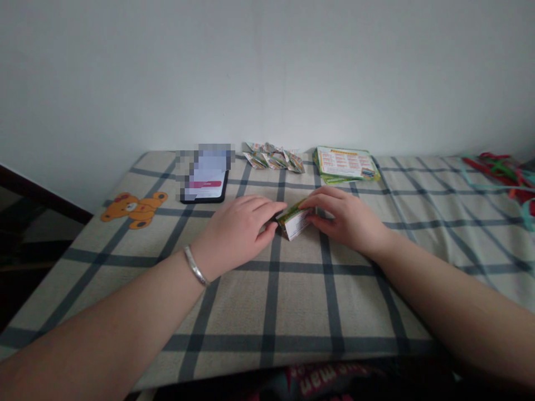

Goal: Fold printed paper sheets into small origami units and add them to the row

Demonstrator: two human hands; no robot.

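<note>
If oversqueezed by the pinching right hand (pixel 345 214), the printed carton (pixel 296 225) beside the left hand (pixel 236 231) could be crumpled; left grip is unclear.

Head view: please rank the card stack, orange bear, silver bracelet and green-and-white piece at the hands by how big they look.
1. card stack
2. orange bear
3. green-and-white piece, partly covered by the right hand
4. silver bracelet, smallest despite being nearer the camera

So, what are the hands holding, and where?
The right hand holds a small green-and-white cardboard piece by its right end. The left hand is at the other end; whether it grips is unclear.
</note>
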